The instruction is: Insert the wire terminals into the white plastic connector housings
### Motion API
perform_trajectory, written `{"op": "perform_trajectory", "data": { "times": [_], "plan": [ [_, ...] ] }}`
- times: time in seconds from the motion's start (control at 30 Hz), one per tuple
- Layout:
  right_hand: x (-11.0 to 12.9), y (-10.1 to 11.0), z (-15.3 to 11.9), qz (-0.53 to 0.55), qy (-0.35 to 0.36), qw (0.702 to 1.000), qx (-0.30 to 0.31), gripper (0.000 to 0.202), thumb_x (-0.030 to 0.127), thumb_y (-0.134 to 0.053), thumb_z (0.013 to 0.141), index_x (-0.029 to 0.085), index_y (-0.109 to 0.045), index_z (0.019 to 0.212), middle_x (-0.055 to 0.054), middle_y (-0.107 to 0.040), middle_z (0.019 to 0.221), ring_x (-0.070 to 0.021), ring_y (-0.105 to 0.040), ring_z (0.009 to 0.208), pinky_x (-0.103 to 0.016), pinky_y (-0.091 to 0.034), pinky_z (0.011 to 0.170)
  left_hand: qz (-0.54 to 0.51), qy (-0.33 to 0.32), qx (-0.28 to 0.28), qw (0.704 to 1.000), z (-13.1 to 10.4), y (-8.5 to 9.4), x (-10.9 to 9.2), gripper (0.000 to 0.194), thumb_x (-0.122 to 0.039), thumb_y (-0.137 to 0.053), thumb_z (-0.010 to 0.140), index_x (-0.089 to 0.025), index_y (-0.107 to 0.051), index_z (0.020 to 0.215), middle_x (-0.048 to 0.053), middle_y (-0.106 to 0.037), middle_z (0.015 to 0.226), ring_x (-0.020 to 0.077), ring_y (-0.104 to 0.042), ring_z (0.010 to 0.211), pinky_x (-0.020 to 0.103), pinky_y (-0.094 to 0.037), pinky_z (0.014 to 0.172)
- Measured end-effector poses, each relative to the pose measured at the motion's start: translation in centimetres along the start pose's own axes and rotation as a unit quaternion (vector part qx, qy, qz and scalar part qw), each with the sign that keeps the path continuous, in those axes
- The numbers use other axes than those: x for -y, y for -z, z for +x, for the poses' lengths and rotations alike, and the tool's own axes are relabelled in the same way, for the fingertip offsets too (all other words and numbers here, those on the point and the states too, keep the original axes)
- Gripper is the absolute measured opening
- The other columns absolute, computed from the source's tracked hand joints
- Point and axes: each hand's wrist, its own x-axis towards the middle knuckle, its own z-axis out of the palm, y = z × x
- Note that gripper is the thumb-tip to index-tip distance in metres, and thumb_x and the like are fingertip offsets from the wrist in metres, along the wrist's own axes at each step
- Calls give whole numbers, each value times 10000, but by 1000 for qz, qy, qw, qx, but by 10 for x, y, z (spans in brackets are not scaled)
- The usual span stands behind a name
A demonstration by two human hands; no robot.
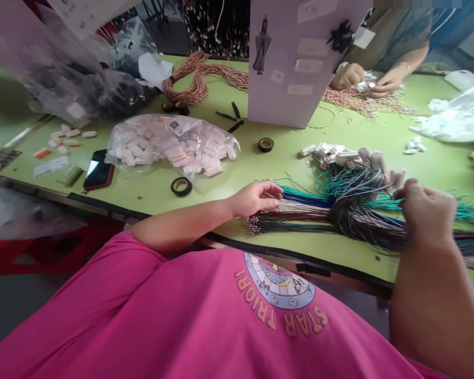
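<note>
A long bundle of thin wires (pixel 308 211) in green, blue, white, brown and black lies along the table near me. My left hand (pixel 258 199) rests at its left end, thumb and fingers apart, by the bare metal terminals (pixel 254 225). White plastic connectors (pixel 349 154) are heaped on wires that fan up from the bundle's middle. My right hand (pixel 430 210) is closed in a pinch above the right part of the bundle. One blurred white connector (pixel 396 178) is right by its fingertips; whether the fingers hold it or a wire is unclear.
Clear bags of white connectors (pixel 173 142) lie left, with black tape rolls (pixel 181 186), (pixel 265 145) and a phone (pixel 98 169). A purple board (pixel 284 95) stands upright at the back. Beyond it, a co-worker's hands (pixel 386 81) handle orange-and-white wires.
</note>
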Motion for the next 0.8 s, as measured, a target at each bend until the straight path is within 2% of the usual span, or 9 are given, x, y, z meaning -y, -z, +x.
{"op": "perform_trajectory", "data": {
  "times": [0.03,0.1,0.17,0.27,0.33,0.43,0.53,0.63,0.8],
  "plan": [
    [5,6,-1,-5,-98,994,-50,325,360,-592,833,197,-696,572,20,-342,341,-119,-301,297,-349,-225,396,95,-32,-17,995,-3,10,-6,293,-219,-718,786,-151,-650,1062,112,-653,1102,205,-653,945,404,-525,903],
    [18,20,-9,-18,-176,982,-72,238,398,-650,787,220,-722,648,17,-382,395,-140,-332,337,-364,-260,423,291,-85,-99,948,-8,36,-15,347,-268,-725,779,-160,-674,1105,124,-634,1171,272,-599,1109,448,-441,1038],
    [36,32,-23,-5,-106,993,-42,240,469,-611,826,271,-734,771,-4,-455,515,-179,-425,445,-374,-318,487,457,-69,-159,872,-11,65,-17,442,-282,-677,810,-136,-633,1225,167,-557,1327,350,-462,1307,512,-299,1151],
    [66,37,-52,-5,-13,1000,-7,242,485,-566,867,304,-666,741,-23,-500,590,-233,-519,565,-390,-371,566,576,16,-226,785,-12,105,-13,603,-311,-583,867,-158,-458,1436,190,-356,1531,397,-395,1366,547,-295,1135],
    [86,32,-69,15,74,996,47,243,419,-581,878,290,-583,671,-28,-524,602,-222,-526,572,-387,-394,583,588,42,-258,766,-11,126,-11,661,-385,-567,874,-231,-387,1492,175,-251,1592,421,-429,1334,564,-341,1085],
    [109,20,-85,43,203,965,160,251,324,-588,891,265,-534,653,-36,-602,661,-184,-554,599,-351,-439,615,595,73,-288,747,-4,148,-11,704,-531,-586,830,-234,-449,1452,171,-239,1592,440,-388,1350,565,-329,1084],
    [118,9,-92,41,246,939,239,257,319,-543,917,236,-565,675,-32,-624,684,-157,-573,623,-305,-441,613,626,112,-273,722,4,160,-12,756,-632,-565,792,-198,-503,1407,177,-301,1552,452,-276,1402,556,-262,1127],
    [116,-4,-100,-21,282,908,310,204,310,-537,919,201,-664,802,-46,-680,766,-160,-607,698,-290,-452,665,658,103,-271,695,6,158,-9,746,-584,-523,826,-169,-455,1442,176,-331,1531,433,-259,1401,524,-218,1151],
    [117,-27,-114,-149,352,856,348,269,265,-483,954,168,-723,1026,-105,-702,944,-215,-589,883,-326,-422,791,660,74,-254,703,-2,139,-3,662,-453,-471,879,-180,-396,1477,165,-312,1561,419,-280,1393,545,-214,1142]
  ]
}}
